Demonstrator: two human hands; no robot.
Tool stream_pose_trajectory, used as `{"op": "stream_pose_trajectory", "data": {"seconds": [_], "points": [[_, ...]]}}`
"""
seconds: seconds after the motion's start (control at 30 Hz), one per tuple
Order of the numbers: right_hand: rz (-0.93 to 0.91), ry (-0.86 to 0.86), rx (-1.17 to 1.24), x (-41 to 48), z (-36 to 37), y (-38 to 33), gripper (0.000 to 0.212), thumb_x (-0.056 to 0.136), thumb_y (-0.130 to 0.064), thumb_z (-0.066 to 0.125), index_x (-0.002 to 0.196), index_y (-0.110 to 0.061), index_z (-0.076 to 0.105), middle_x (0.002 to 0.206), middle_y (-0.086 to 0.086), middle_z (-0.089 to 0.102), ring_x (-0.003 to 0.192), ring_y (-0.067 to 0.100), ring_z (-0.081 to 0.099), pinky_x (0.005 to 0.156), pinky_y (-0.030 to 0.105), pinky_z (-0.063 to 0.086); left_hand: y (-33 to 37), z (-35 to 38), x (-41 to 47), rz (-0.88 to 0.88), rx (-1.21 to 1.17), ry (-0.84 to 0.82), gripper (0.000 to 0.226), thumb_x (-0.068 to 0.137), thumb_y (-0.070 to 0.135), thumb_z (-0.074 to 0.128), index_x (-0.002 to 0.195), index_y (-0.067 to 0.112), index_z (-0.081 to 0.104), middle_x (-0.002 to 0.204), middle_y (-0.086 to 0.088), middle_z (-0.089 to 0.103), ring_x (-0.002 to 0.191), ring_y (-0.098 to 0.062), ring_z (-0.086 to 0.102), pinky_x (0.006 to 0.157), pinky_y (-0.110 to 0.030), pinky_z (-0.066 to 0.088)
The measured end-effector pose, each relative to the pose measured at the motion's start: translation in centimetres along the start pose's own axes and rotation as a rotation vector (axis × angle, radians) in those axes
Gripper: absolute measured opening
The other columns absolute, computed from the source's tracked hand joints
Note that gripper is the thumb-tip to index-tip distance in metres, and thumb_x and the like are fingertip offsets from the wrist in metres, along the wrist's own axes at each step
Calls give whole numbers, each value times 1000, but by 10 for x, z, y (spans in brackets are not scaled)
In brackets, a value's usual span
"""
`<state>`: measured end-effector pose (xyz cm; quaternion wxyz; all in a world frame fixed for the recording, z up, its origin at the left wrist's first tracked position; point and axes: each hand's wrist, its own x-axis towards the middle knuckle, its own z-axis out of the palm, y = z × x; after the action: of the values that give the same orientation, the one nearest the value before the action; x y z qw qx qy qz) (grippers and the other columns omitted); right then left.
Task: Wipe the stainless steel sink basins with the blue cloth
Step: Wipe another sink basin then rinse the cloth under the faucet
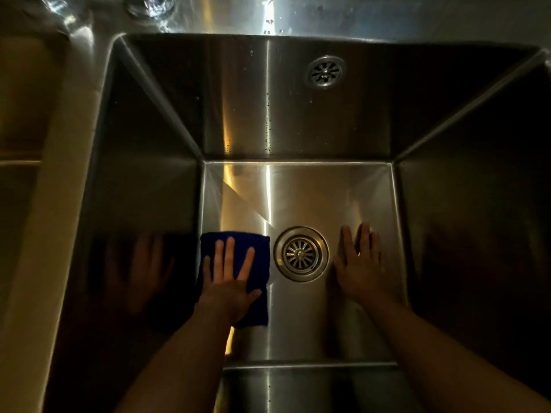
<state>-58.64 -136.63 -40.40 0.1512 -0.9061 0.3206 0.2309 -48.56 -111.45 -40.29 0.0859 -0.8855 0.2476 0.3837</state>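
I look down into a deep stainless steel sink basin. A folded blue cloth lies flat on the basin floor, against the left wall. My left hand presses on the cloth with fingers spread. My right hand rests flat on the bare floor right of the round drain, fingers apart, holding nothing. The left wall mirrors the left hand and the cloth.
An overflow grille sits high on the back wall, which carries water drops. A wide steel rim runs along the left, with a second basin beyond it. Tall walls close in on all sides.
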Motion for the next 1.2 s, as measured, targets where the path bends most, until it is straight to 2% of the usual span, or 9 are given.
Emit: {"op": "stream_pose_trajectory", "data": {"seconds": [0.2,0.5,0.57,0.63,0.7,0.73,0.93,1.07,1.2], "points": [[-10,-109,-20,-23,-5,-1,69,99,-42,32,152,-34,-11,159,8,-24,146,31,-19,117,50,2,22,24,-31,-78,63,-276,99,86,69,35,120,27,-48,111,-18,-67,105,-36,-60,104,-58,-26],[-16,-235,-1,-32,-39,-9,69,98,-36,39,153,-35,-3,160,7,-22,146,32,-20,118,51,0,63,-7,-70,-134,0,-620,94,91,59,44,146,25,-24,146,-18,-42,137,-42,-32,114,-61,8],[-25,-232,-5,-33,-42,-12,71,97,-35,40,153,-34,-3,161,6,-20,147,32,-17,118,51,1,72,-28,-73,-130,33,-527,82,95,45,47,153,17,-5,156,-22,-18,143,-45,-6,112,-56,22],[-26,-227,14,-34,-45,-15,69,97,-33,38,153,-35,-2,161,4,-17,148,30,-14,118,50,1,75,-47,-70,-47,20,-205,56,95,27,47,145,9,28,150,-18,27,133,-33,34,102,-42,38],[-23,-225,33,-34,-46,-19,67,98,-32,35,153,-35,-2,162,4,-14,149,28,-9,118,50,1,62,-60,-64,5,22,91,46,95,18,43,139,12,33,141,-11,38,124,-26,41,98,-38,40],[-23,-225,32,-35,-47,-20,66,98,-32,34,153,-34,-2,162,4,-12,149,28,-7,118,51,0,53,-61,-59,10,41,119,47,95,18,42,141,13,30,144,-10,34,126,-27,38,100,-39,38],[-15,-243,48,-47,-53,-30,62,97,-30,36,153,-28,9,160,7,14,145,26,22,117,51,8,21,-46,-50,-29,114,-31,53,96,25,45,144,15,26,150,-11,27,134,-29,32,110,-42,27],[-26,-309,61,-56,-56,-38,48,95,-29,39,142,-22,34,143,9,44,131,29,44,114,49,24,20,-42,-51,10,178,-50,58,96,22,43,148,8,21,151,-15,22,135,-32,28,110,-41,27],[-85,-370,132,-66,-61,-47,38,94,-24,46,130,-15,51,134,11,55,121,28,54,102,34,43,15,-49,-57,94,-40,-148,55,93,22,52,144,15,34,146,-9,37,133,-25,39,110,-38,34]]}}
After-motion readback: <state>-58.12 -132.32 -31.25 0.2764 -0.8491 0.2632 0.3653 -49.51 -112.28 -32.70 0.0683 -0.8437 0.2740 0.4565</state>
